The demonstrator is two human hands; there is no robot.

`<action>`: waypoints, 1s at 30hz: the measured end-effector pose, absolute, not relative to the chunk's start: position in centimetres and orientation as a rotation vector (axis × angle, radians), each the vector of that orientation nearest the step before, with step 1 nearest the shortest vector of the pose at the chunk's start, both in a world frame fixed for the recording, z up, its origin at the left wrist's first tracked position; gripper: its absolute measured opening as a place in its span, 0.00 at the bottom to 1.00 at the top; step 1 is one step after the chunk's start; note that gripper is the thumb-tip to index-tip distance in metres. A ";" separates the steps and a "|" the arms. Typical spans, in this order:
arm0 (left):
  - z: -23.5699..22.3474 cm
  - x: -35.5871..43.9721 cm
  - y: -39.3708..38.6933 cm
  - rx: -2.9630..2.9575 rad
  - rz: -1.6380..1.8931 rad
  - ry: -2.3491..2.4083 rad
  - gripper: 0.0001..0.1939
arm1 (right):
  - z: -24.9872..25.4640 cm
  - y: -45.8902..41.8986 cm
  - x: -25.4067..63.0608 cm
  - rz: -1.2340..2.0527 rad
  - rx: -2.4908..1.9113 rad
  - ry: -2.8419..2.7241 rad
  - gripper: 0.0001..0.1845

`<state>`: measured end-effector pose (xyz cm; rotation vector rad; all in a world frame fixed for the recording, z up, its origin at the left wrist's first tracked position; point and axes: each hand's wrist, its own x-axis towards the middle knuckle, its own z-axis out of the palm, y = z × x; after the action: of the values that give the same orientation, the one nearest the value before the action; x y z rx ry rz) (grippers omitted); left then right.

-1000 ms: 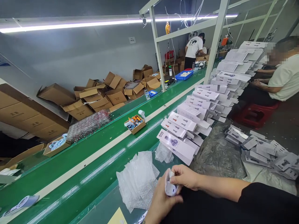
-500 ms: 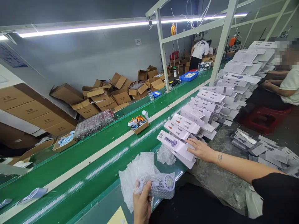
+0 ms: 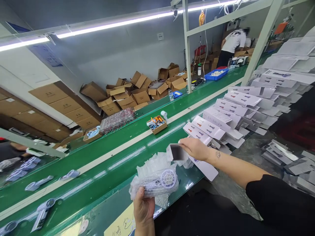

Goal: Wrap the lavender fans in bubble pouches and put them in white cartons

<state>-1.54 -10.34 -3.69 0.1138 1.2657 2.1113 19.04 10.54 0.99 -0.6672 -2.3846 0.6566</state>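
My left hand (image 3: 144,209) is closed around a small handheld fan (image 3: 168,179) in a clear bubble-wrap bag, its round head pointing right. My right hand (image 3: 197,149) grips a white printed carton (image 3: 206,168), whose open end faces the fan from a short distance. Beneath and behind the fan lie loose bubble-wrap bags (image 3: 153,162). Past my right hand, a long overlapping row of similar white cartons (image 3: 219,116) with fan pictures runs along the table edge.
A green conveyor (image 3: 103,183) carries several unwrapped fans (image 3: 43,209) at left. A small box of parts (image 3: 157,125) stands on it. Packed cartons (image 3: 278,152) lie at right. Brown boxes (image 3: 141,95) line the wall, where a person (image 3: 232,42) bends over. A metal post (image 3: 262,42) rises behind.
My right hand has taken the nearest carton from the row and brought it left, its end now open. The wrapped fan stays in my left hand. The view has swung left.
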 end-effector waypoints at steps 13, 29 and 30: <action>-5.3 3.7 -8.1 0.850 1.627 2.133 0.21 | -9.8 9.8 16.4 1.140 -0.740 -2.648 0.09; -6.2 4.2 -5.0 1.543 0.965 2.429 0.19 | -14.1 7.2 16.4 1.449 -0.414 -2.423 0.43; -6.5 4.2 -4.8 1.607 0.836 2.463 0.19 | -14.1 7.3 16.6 1.435 -0.418 -2.424 0.41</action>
<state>4.25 -4.82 -6.50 1.6073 2.4628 0.8359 16.59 7.25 -14.13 -0.4177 -2.4237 1.4351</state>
